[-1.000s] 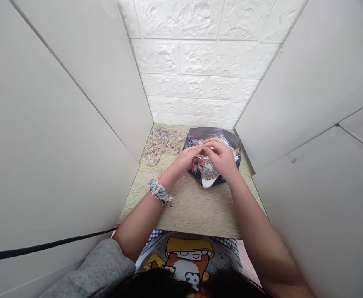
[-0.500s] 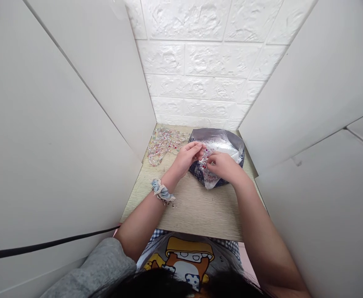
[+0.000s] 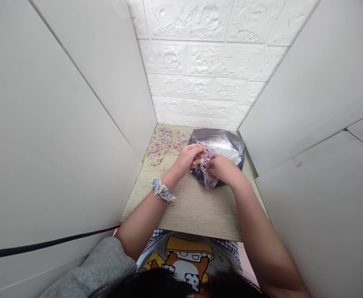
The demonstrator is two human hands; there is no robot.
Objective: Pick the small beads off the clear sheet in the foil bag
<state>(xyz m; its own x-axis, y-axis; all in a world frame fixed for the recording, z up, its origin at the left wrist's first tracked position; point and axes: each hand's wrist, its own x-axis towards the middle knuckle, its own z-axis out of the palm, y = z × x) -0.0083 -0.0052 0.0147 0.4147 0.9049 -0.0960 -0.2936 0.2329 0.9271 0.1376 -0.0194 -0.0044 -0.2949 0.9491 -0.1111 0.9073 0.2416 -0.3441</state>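
Note:
My left hand (image 3: 188, 160) is held over the left side of an open bag, thumb and forefinger pinched together; what is between them is too small to make out. Inside the bag (image 3: 228, 145), which has a silver lining and a dark patterned outside, lie small pink, red and clear beads (image 3: 208, 156). The curled fingers of my right hand (image 3: 223, 169) reach down among these beads, their tips partly hidden. A tangled heap of beaded strings (image 3: 165, 142) rests on the table, left of the bag.
The small wooden table (image 3: 200, 211) is hemmed in by white panels at left and right and a white brick-pattern wall (image 3: 200, 87) behind. Tiny clear pieces (image 3: 173, 205) lie near my left wrist, which wears a blue scrunchie (image 3: 162, 190). A black cord (image 3: 60, 240) runs at lower left.
My right hand has moved slightly lower among the beads. My left hand has shifted a little, still pinched. The bag and the heap of strings stay in place.

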